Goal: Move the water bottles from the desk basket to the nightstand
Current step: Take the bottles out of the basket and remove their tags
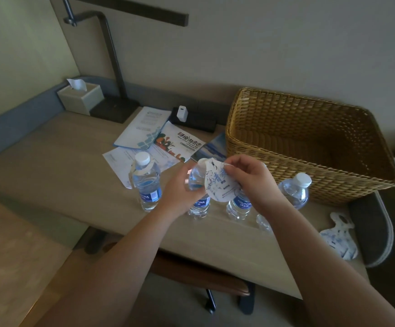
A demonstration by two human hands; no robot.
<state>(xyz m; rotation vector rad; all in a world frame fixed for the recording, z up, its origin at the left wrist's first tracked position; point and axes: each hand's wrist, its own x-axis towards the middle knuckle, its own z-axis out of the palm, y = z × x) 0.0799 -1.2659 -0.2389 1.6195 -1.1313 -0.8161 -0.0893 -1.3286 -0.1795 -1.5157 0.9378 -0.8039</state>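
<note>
Pale wood desk fills my view. On it my left hand grips a bottle by its upper body, while my right hand pinches the paper tag at its neck. Three more bottles stand alongside, one left, two right. Another tag lies at the right edge. Beyond sits the wicker basket, with leaflets to its left.

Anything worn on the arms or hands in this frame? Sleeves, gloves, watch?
Nothing visible. The left hand and right hand are bare, no gloves or rings showing. Both forearms are bare to the frame edge: no sleeves, watch or bands.
</note>
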